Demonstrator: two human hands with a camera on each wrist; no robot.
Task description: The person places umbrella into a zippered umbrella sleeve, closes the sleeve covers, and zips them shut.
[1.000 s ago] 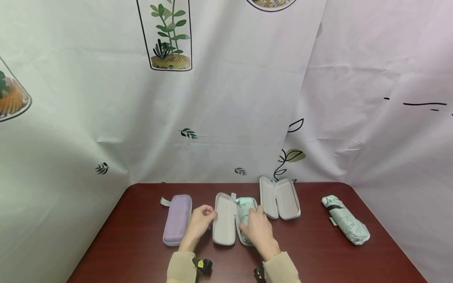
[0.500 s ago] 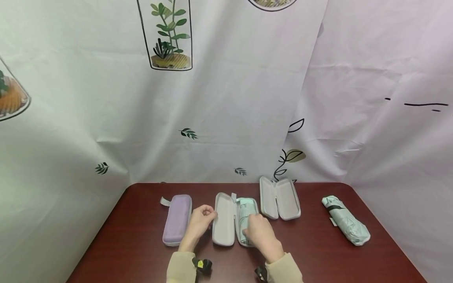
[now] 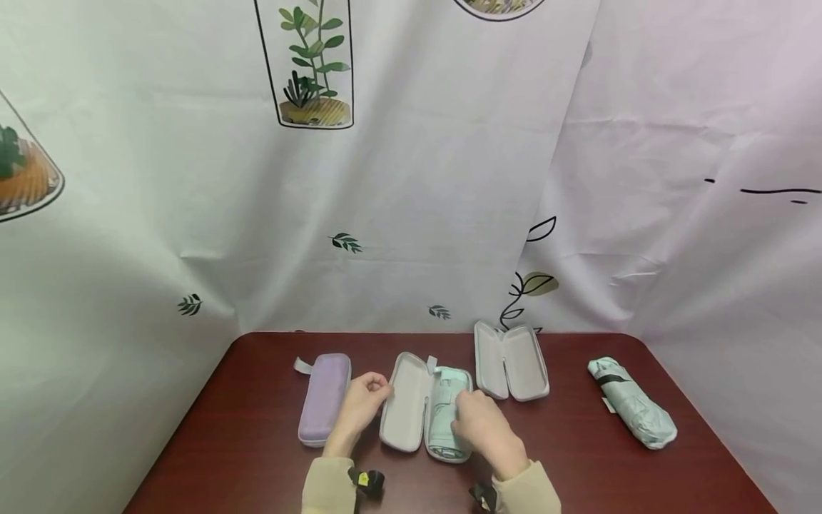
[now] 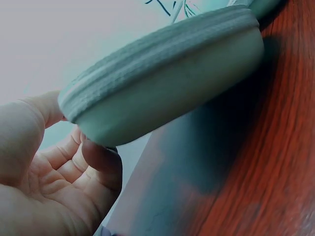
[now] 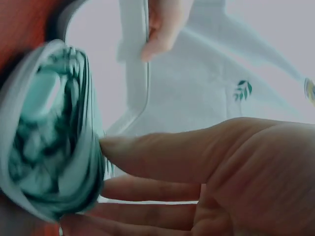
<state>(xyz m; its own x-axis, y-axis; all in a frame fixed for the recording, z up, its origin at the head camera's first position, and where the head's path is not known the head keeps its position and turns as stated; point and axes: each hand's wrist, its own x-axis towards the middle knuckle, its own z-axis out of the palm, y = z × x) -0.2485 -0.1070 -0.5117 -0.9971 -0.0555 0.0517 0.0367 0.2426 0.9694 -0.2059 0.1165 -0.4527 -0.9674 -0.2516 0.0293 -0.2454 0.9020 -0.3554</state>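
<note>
My left hand pinches the outer edge of an open light-grey zip case between thumb and fingers. In the left wrist view, that case half is tilted up off the table on its near side. A folded mint-green umbrella lies in the right half of the case. My right hand grips the umbrella's right side. In the right wrist view, the thumb lies against the umbrella's rolled cloth and the other fingers curl below it, partly hidden.
A closed purple case lies to the left on the dark red table. Behind and to the right stands another open grey case. A second folded mint umbrella lies at the far right. Printed curtains hang behind the table.
The grey case with the umbrella has turned slightly, its right half shifting toward me. My right hand has moved a little right and nearer, uncovering more umbrella. The left hand keeps its grip.
</note>
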